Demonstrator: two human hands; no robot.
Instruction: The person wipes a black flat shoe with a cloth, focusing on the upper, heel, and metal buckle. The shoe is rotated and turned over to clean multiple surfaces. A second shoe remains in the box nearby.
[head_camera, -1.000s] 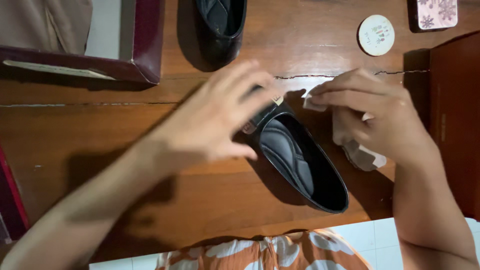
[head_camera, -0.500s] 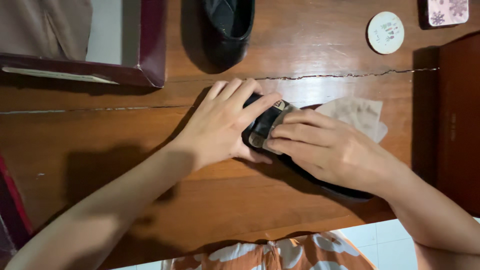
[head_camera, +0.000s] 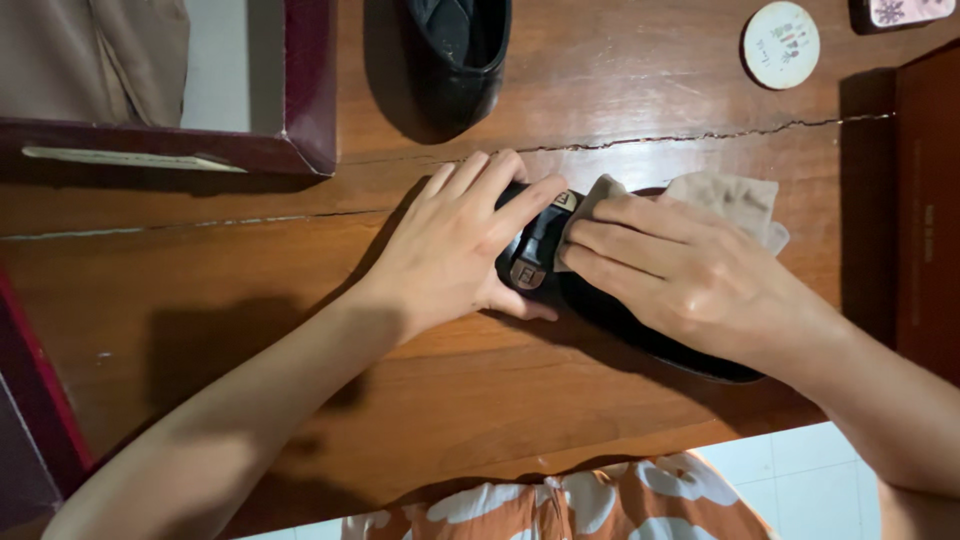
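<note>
A glossy black flat shoe (head_camera: 600, 310) lies on the wooden table (head_camera: 300, 290), its toe pointing up and left. My left hand (head_camera: 455, 245) is wrapped over the toe and holds it down. My right hand (head_camera: 670, 270) lies across the top of the shoe and presses a pale, smudged cloth (head_camera: 735, 200) against it, just right of a small metal buckle (head_camera: 527, 274). Most of the shoe's opening is hidden under my right hand.
A second black shoe (head_camera: 455, 55) sits at the far edge. A dark red open box (head_camera: 300, 90) stands at the upper left. A round white coaster (head_camera: 780, 45) lies at the upper right, and a dark wooden box (head_camera: 925, 200) stands along the right side.
My left hand came down onto the shoe's toe. My right hand brought the cloth from beside the shoe onto its top and has slid it slightly up and right.
</note>
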